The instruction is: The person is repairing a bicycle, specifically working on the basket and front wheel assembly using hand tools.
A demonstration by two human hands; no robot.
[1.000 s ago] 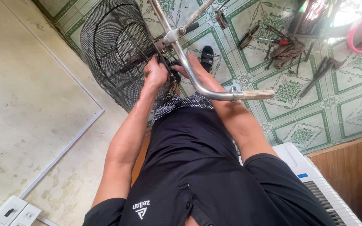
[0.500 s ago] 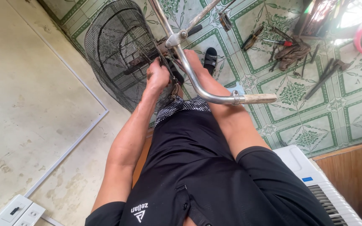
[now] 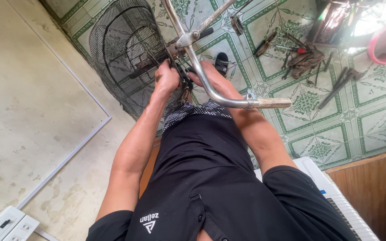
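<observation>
At upper centre of the frame, our left hand (image 3: 166, 80) and right hand (image 3: 198, 76) curl tight around the handlebar stem (image 3: 184, 85) beside the wire basket (image 3: 123, 49); we'd best keep both grips firm and the bar steady.

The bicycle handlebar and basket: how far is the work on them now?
Done: the wire basket sits at the front of the handlebar, and tools lie spread on the tiled floor. In hand: the left hand and right hand work at the stem between them. What is left cannot be judged; the joint is hidden.
</observation>
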